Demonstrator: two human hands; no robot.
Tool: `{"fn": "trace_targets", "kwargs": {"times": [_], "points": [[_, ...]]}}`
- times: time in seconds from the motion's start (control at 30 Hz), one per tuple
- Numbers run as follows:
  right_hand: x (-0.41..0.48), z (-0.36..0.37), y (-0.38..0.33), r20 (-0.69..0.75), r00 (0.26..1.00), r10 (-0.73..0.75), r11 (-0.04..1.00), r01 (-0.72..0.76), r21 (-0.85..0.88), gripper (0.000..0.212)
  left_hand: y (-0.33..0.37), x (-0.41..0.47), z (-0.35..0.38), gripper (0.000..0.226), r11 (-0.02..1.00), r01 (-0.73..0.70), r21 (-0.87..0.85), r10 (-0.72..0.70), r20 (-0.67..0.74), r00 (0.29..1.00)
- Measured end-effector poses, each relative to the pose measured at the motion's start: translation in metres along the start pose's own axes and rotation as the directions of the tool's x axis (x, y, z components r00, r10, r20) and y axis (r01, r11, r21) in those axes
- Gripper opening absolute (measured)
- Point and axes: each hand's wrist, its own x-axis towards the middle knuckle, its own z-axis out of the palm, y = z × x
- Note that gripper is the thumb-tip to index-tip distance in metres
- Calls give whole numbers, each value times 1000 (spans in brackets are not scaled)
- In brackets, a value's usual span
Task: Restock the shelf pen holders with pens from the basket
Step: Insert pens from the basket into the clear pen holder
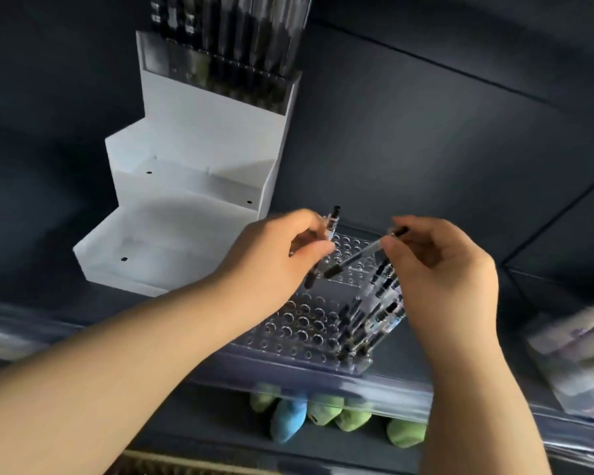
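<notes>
Where the shelf (400, 373) carries a clear perforated pen holder (299, 323), both hands are raised over it. The left hand (271, 265) is above the holder's rear left part. Its thumb and fingers pinch a black-capped pen (332, 221), held nearly upright with its lower end over the holes. The right hand (450, 275) is above the holder's right side, fingertips pinching a second pen (364, 253) near its upper end. That pen slants down and to the left, and its lower tip is close to the first pen's lower end, over the holder's rear rows.

A row of standing pens (374, 317) fills the holes along the holder's right edge, leaning slightly. The other holes show as open rings.

Behind and to the left of the holder stands a white tiered display stand (186, 214). Its top tier holds dark pens (234, 39), blurred in this view. Below the holder's front edge, under the shelf, lie green and blue items (288, 423). To the right of the holder sits a blurred stack of packets (576, 354). Well below the holder, at the bottom edge of the view, a brown woven strip (172, 466) shows, possibly the basket.
</notes>
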Motion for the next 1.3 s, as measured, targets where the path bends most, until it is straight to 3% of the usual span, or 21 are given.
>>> {"fn": "trace_targets", "kwargs": {"times": [0.17,0.47,1.3], "points": [[3,-2,-1,9,1000,-12,998,13,-54,21,3,-6,6,21,999,-41,-18,42,15,999],[0,6,0,61,997,-38,986,47,-162,25,6,-8,7,9,999,-9,-41,10,33,999],[11,14,-2,147,987,-57,930,106,-351,27,1,-1,17,13,993,-110,52,112,-36,993]]}}
